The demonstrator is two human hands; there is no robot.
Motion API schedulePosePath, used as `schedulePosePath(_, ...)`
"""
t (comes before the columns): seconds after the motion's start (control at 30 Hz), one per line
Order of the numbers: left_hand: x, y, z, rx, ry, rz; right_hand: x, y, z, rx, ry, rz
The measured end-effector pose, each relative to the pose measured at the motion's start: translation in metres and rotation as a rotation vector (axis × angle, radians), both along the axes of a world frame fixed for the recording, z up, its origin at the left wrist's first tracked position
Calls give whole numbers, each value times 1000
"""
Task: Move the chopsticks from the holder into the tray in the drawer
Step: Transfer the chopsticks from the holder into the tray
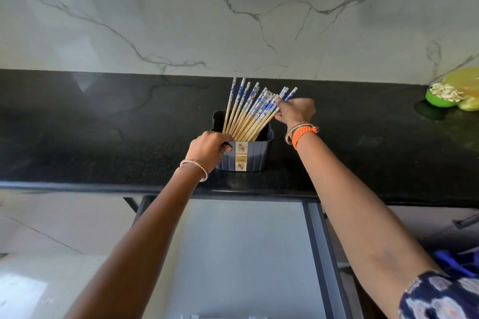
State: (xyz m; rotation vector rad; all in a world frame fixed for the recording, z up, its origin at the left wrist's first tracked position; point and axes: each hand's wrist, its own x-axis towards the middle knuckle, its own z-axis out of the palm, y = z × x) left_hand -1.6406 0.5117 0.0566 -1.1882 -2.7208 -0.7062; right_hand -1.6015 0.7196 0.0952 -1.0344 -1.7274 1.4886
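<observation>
The right hand [295, 109] is reaching over the holder [248, 153] and pinching the patterned tops of 2 chopsticks at the right edge of the bundle, its fingers curled round them. Those 2 tips are sticking out past the fingers, slightly apart from the rest. An orange thread band and a beaded bangle are sitting on that wrist.

The left hand [208, 147] is gripping the near left corner of the holder, fingers curled over its rim and the thumb pressing on the front wall beside a cream label.

The chopsticks [248, 111] are standing in the holder as 1 fanned bundle, all leaning up and to the right, bare wood below and blue-and-white pattern at the top. None is lying outside the holder.

The holder is a dark ribbed tub, sitting upright on the black countertop [103, 137], near the front edge. A veined marble wall is rising behind the counter.

Below the counter edge, the drawer [315, 241] is standing pulled out, showing a pale grey floor; whether that surface is the tray I cannot tell.

At the far right of the counter, a green bowl [440, 98] of pale pieces is sitting well apart from the holder.
</observation>
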Motion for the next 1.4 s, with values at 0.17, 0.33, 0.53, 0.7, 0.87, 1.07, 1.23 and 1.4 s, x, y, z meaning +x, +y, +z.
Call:
schedulePosePath(0.17, 9, -3, 2, -44, -30, -20, 7, -5, 2, -38, -64, 54)
schedulePosePath(0.33, 11, -3, -1, -32, -10, -10, 5, -6, 2, -36, -143, 103)
schedulePosePath(0.53, 9, -1, -3, -14, 1, 13, 6, 0, 5, -26, -133, 116)
schedulePosePath(0.7, 8, 2, -4, -31, 1, 13, 10, 9, 12, 9, -47, 70)
schedulePosePath(0.87, 15, -4, 0, -29, 130, 2, 30, 15, 42, 25, 91, -31)
schedulePosePath(1.07, 47, -33, 21, 248, 234, 50, 87, 9, 95, -108, 326, -137)
schedulePosePath(1.23, 102, -98, -26, 440, -172, 245, 162, -42, 60, -441, 498, -255)
schedulePosePath(1.4, 156, -168, -123, -45, -613, 304, 236, -132, -90, -737, 301, -322)
